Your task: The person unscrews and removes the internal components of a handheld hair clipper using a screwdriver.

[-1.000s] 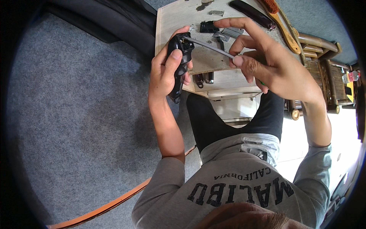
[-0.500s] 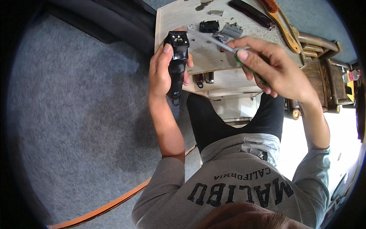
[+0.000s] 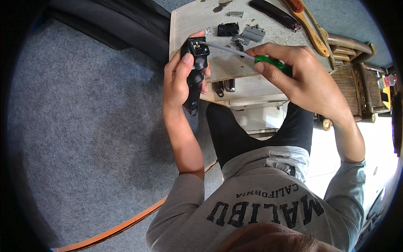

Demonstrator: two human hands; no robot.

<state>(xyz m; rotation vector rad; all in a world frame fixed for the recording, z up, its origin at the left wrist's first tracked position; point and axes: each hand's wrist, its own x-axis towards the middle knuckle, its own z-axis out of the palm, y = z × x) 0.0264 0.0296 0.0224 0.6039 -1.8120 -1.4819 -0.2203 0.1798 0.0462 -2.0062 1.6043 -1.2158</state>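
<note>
My left hand (image 3: 177,77) is wrapped round a black hair clipper (image 3: 194,86), held upright with its opened head at the top. Small metal parts show inside that head. In my right hand (image 3: 300,71) is a screwdriver (image 3: 273,63) with a green handle and a long pale shaft. The shaft points left, and its tip is at the clipper's open head; whether it touches a part inside is too small to tell. On the wooden table beyond lie a grey clipper blade (image 3: 254,32), a black cover piece (image 3: 228,29) and a small metal plate (image 3: 235,14).
A wooden-handled brush (image 3: 312,33) and a long dark case (image 3: 275,14) lie at the table's (image 3: 184,21) far right. Below its top, an open shelf (image 3: 252,90) holds more clippers. Bamboo furniture (image 3: 352,88) stands at the right, and dark cloth (image 3: 121,25) hangs at the upper left.
The screwdriver's tip has come down to the clipper's open head. My right hand has turned, showing more of the green handle. The clipper's head has tilted slightly.
</note>
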